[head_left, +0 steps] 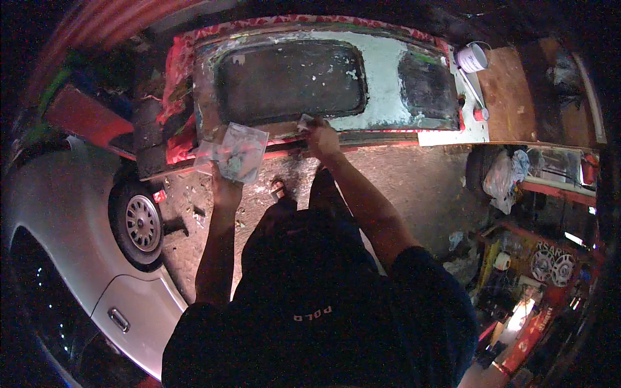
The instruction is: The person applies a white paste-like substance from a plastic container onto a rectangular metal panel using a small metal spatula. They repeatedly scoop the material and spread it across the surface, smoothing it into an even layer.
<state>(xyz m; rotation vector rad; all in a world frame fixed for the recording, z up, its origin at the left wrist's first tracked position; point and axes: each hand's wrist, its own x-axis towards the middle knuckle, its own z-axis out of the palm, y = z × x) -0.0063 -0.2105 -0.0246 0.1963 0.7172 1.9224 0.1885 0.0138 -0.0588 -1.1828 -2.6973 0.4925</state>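
Observation:
A car body panel (381, 77) in patchy white, grey and black lies flat in front of me, with a dark sunken area in its left half. In my left hand (226, 189) is an opened see-through plastic case (244, 152), smeared with pale grey paste. My right hand (322, 140) is closed on a small pale flat piece that looks like a spreader (304, 121). That piece is at the panel's near edge, just below the dark area; whether it touches the surface I cannot tell. The case is held in front of the panel's near left corner.
Red patterned cloth (176, 103) lies under the panel. A white bucket (471, 58) stands at the far right beside a brown board (508, 90). A silver car (71, 194) is close on my left. Plastic bags (501, 181) and shelves of parts are on the right.

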